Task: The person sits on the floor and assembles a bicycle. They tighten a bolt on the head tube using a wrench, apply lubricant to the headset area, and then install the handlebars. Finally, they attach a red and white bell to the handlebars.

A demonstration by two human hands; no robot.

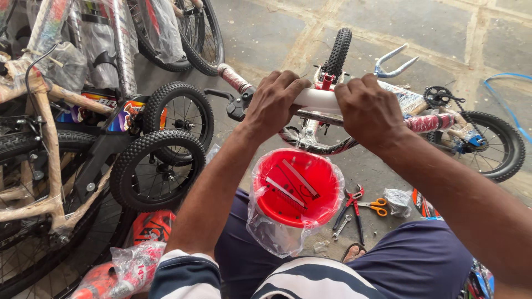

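Observation:
Both of my hands grip a white handlebar [317, 98] of a small children's bicycle lying on the concrete floor. My left hand [272, 103] is closed over the bar beside a black brake lever [226, 101] and a plastic-wrapped pink grip [233, 78]. My right hand [368, 112] is closed over the bar's right side, near its other wrapped grip [429, 122]. The bike's front tyre [337, 52] points away from me and its rear wheel [494, 145] lies at the right. A red basket in clear plastic [295, 188] sits just below the bar, between my knees.
Several packaged bicycles and small knobby wheels [159, 168] crowd the left side. Red-handled pliers [350, 202], orange scissors [376, 206] and a spanner [341, 227] lie on the floor near my right knee. A blue hose [501, 94] curves at the far right.

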